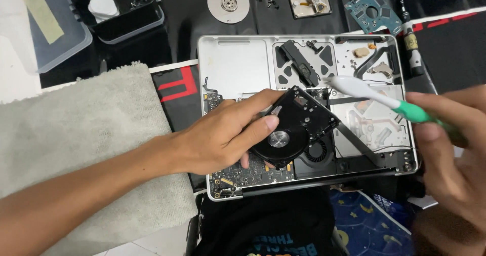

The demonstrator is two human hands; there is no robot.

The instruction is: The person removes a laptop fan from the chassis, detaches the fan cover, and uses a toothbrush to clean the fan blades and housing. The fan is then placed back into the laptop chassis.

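Two hands worked over an opened laptop shell (238,63) at the frame's centre. Left hand (223,139) gripped a black cooling fan (296,129) between thumb and fingers, lifted and tilted above the laptop's circuit board (243,175). Right hand (450,149), at the right edge, closed around a green-and-white toothbrush (374,96), its head just beside the fan's upper corner. Grey towel (81,129) lay at left.

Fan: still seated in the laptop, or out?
Out. The left hand holds the black cooling fan lifted and tilted above the opened laptop chassis; the right hand holds a toothbrush toward it.
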